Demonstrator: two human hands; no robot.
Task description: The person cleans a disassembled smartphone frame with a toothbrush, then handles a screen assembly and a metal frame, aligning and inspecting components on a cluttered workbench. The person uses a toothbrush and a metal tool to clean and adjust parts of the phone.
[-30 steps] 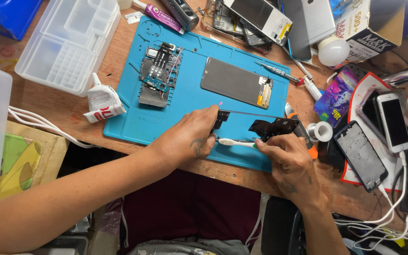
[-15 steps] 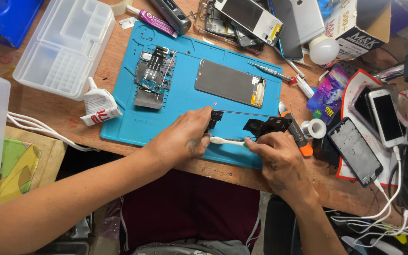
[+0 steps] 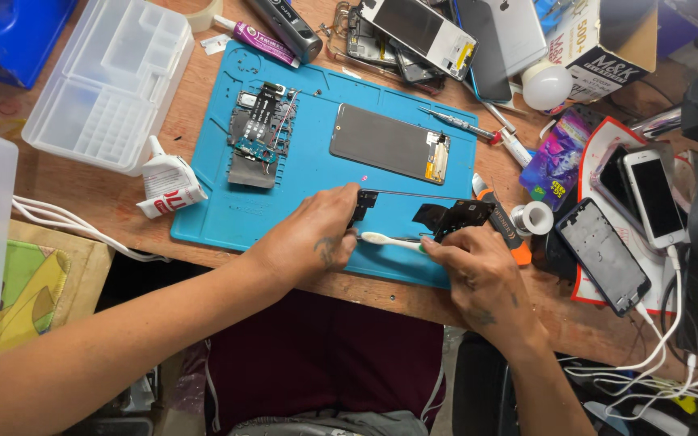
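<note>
Left hand point(image 3: 317, 234): curled down on the near edge of the blue work mat point(image 3: 212, 218), fingertips pinning the left end of a thin black phone frame point(image 3: 414, 211).
Right hand point(image 3: 478, 270): closed on a white toothbrush point(image 3: 389, 240), which lies level, pointing left toward the left hand, touching or just above the frame's near edge; which, cannot be told.
Handling note: judged best to keep the frame pressed flat on the mat, brush lightly along the edge, and keep bristles clear of the loose black flex parts at the frame's right end.
Far on the mat: dark screen panel point(image 3: 389, 145), lying flat; circuit board assembly point(image 3: 256, 133), to its left.
Left of mat, on the desk point(image 3: 107, 194): white glue tube point(image 3: 167, 182); clear compartment box point(image 3: 111, 81).
Right of mat: solder-wire spool point(image 3: 536, 218); several phones and empty phone housings point(image 3: 603, 254), well apart from the hands.
</note>
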